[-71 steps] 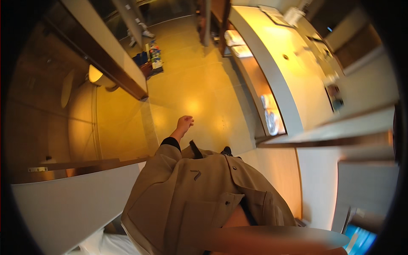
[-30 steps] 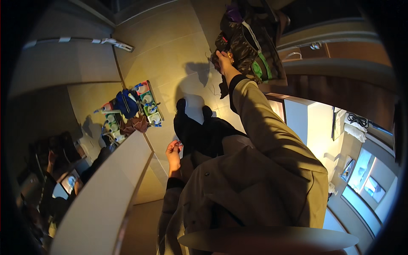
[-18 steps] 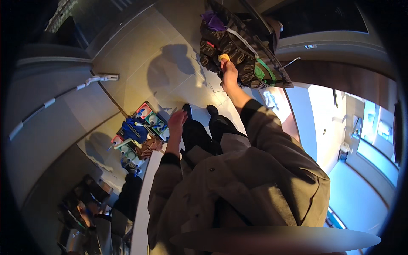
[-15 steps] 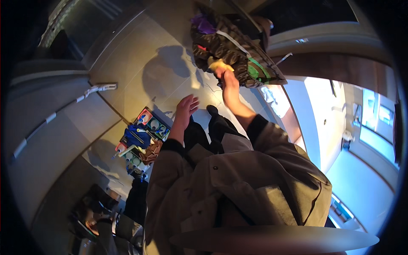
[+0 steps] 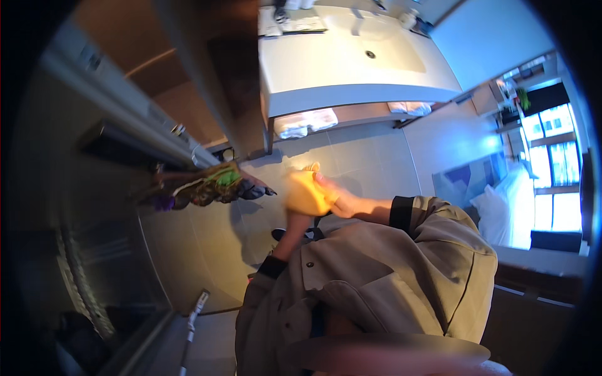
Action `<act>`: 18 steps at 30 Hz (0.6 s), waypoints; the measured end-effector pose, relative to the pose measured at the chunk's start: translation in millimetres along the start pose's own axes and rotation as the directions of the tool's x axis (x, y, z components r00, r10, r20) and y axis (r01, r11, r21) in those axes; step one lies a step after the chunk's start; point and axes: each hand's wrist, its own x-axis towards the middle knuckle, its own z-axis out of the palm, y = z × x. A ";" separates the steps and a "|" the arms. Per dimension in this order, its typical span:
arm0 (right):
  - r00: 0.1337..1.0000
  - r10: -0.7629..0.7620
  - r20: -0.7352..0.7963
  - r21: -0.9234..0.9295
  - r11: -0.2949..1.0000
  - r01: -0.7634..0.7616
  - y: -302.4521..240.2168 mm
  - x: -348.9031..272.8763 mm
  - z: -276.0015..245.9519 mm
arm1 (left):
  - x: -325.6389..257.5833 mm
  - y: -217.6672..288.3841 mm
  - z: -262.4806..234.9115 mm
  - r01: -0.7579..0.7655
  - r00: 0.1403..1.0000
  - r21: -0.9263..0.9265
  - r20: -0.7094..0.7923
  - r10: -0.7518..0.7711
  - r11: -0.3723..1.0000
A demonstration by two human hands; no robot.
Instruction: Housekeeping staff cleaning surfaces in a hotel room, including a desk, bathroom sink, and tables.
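Right hand: we see the right hand (image 5: 337, 198) near the middle of the frame, its fingers curled closed on the right edge of a yellow item (image 5: 305, 193), thumb on top.
Left hand: the left hand (image 5: 298, 220) lies mostly hidden under the yellow item, touching it; we cannot tell how far open its fingers are.
Yellow item: at the centre of the frame, soft and bulging, smeared by blur, with small paler tips at its upper edge; we cannot make out whether it is a glove or a cloth.
Pocketed bag: left of the hands, we see a dark bag (image 5: 210, 193) with green and purple pieces, apart from the yellow item.
Washbasin: a white basin (image 5: 401, 53) at the top of the frame, with folded towels (image 5: 306, 123) beneath its counter.
Bed: white bedding (image 5: 511, 210) at the right.
In the way: a blurred oval (image 5: 389, 355) covers part of our coat (image 5: 392, 276) at the lower edge.
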 end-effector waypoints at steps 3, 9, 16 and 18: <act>0.967 -0.043 -0.251 0.047 0.997 0.056 -5.8 -10.1 -47.2 | 51.1 72.0 33.6 0.152 0.921 -0.018 0.367 -0.135 0.988; 0.730 -0.503 -0.463 -0.161 0.858 0.488 -114.5 19.7 -153.2 | 122.4 76.8 106.0 0.069 0.949 -0.448 0.306 0.080 0.891; 0.253 -0.968 -0.006 -0.988 0.045 0.146 -384.6 145.9 -371.2 | 279.2 49.9 129.1 -0.060 0.992 -0.071 -0.111 0.052 0.996; 0.273 -0.962 -0.022 -0.999 0.029 0.022 -441.2 201.6 -452.6 | 318.7 36.7 131.7 -0.010 0.967 0.008 -0.253 0.012 1.000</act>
